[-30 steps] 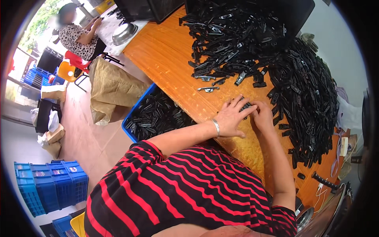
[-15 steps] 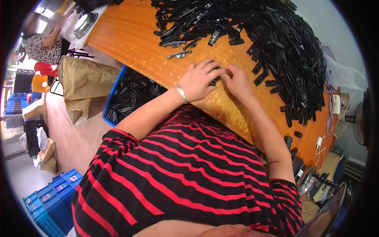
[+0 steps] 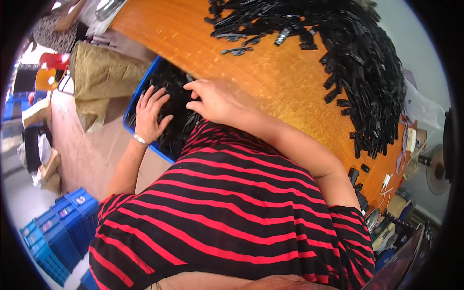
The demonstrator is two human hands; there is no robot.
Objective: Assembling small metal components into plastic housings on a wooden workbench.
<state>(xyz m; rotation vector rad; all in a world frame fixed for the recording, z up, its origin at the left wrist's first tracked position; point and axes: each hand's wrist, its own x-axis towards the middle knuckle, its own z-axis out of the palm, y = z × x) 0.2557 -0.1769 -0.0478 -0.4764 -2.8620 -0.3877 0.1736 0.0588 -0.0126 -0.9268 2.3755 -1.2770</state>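
Observation:
Fingers spread, my left hand (image 3: 152, 115) is over the left side of a blue bin (image 3: 127, 121). Small black plastic parts (image 3: 170, 79) fill this bin, which stands against the table's edge. My right hand (image 3: 212, 102) reaches across my body to the bin's right side by the table. Its thumb and forefinger are apart, and nothing shows between them. On the wooden table (image 3: 285, 87) lies a large heap of similar black plastic parts (image 3: 367, 87). A few loose parts, among them a long slim one (image 3: 237, 50), lie along the heap's near side.
Left of the bin stands a tan sack (image 3: 104, 72). Blue crates (image 3: 72, 212) are at the lower left. Another person (image 3: 55, 31) is at the upper left. A white cable (image 3: 385, 186) lies at the table's right end, near a fan (image 3: 437, 169).
Both hands have left the small black part's working spot over the table and moved left to the bin. Their fingers have parted, and the black part no longer shows between them.

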